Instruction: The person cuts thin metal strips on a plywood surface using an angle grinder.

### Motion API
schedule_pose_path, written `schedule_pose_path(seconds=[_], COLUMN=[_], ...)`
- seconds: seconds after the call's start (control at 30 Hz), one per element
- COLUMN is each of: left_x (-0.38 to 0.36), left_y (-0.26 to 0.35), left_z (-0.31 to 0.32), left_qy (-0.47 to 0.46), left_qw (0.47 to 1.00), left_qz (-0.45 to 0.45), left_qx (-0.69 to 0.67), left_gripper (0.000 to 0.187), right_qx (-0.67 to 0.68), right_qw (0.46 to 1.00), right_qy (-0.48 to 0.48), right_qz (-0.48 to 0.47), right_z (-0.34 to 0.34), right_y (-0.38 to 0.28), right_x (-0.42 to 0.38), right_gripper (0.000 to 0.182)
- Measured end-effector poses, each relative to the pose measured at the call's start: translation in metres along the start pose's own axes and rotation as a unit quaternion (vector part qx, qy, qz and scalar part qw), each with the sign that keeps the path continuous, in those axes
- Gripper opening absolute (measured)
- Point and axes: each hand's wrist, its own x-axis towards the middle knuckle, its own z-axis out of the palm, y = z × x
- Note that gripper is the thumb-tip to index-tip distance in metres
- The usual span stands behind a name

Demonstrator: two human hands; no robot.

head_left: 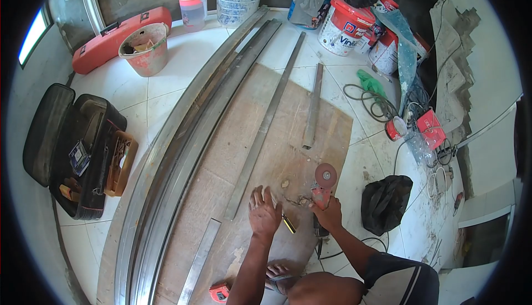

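While over plywood on a tiled floor, left grip spread, right grip around red grinder

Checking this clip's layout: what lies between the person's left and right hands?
In the head view, a yellow-and-black tool lies on the board between the left hand and right hand.

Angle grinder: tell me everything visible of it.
The angle grinder has a worn red head, a darker body behind, and a round reddish-brown disc with a pale hub, facing up. The right hand holds it near the edge of the wooden board. Whether the disc is spinning cannot be told.
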Motion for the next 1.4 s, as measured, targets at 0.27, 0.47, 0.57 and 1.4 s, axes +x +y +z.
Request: schedule_pose_path(seconds=[0.27,0.47,0.57,1.4], left_x=[-0.092,-0.213,-0.239,-0.067], left_y=[-0.033,-0.144,-0.154,-0.139], left_z=[-0.107,-0.207,-0.241,-0.151], left_qy=[-0.094,-0.002,0.036,0.001], left_qw=[0.98,0.987,0.972,0.997], left_qz=[0.154,0.03,-0.004,-0.017], left_qx=[-0.079,0.155,0.233,0.078], left_gripper=[0.045,0.065,0.06,0.07], right_qx=[0.033,-0.01,-0.004,0.046], right_qw=[0.999,1.0,0.999,0.998], right_qy=[-0.03,-0.006,-0.046,-0.04], right_qz=[-0.026,-0.012,0.012,-0.011], right_z=[-0.002,-0.008,-0.015,-0.004], right_y=[0.008,0.005,0.004,0.022], right_x=[-0.002,-0.029,-0.035,-0.064], right_gripper=[0.085,0.11,0.114,0.114])
